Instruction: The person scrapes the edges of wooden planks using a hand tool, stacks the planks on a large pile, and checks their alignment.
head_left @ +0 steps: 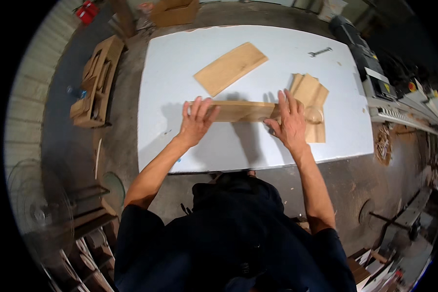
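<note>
A narrow light-brown wooden board [241, 112] lies crosswise in front of me at the middle of the white table, one long edge showing along its far side. My left hand [194, 124] is at the board's left end, fingers bent over it. At the right end, my right hand [291, 121] has its thumb by the near side and its fingers reaching past the far side. Beside that hand, several wooden pieces [309, 90] overlap, with a clear round object [314, 115] on top. Farther off lies a wider wooden board [231, 68], set at a slant.
The white table [204, 151] carries a metal wrench [320, 52] at its far right. Machinery [377, 80] stands close to the table's right edge. On the floor to the left is a wooden shelf unit [100, 80]; a cardboard box [175, 12] sits beyond the table.
</note>
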Motion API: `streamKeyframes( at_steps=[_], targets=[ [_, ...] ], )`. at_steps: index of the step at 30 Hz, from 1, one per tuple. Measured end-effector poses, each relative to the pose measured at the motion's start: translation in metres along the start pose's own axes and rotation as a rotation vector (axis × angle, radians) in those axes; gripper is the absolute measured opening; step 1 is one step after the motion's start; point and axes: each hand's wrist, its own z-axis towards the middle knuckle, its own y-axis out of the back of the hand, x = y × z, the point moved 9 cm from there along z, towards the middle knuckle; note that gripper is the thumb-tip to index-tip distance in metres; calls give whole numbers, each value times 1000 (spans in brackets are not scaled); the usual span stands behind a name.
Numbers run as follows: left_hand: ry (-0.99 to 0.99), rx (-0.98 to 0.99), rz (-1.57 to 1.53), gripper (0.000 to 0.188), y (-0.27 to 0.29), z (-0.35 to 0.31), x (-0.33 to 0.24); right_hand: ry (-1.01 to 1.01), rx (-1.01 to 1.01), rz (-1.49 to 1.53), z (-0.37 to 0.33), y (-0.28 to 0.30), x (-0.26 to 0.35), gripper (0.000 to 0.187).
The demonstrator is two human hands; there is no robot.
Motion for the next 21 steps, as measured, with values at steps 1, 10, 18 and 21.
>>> streamKeyframes(
  at_steps=[1, 10, 18, 21],
  targets=[
    [-29, 44, -4, 59, 3, -5, -3, 104, 33, -14, 10, -7, 17, 61],
    [848, 273, -387, 77, 15, -86, 45, 187, 290, 115, 2, -67, 44, 21],
    [1008, 379, -494, 36, -19, -135, 45, 41, 383, 105, -23, -44, 35, 20],
    [1267, 378, -989, 28, -24, -151, 53, 11, 410, 106, -35, -39, 24, 21]
  ],
)
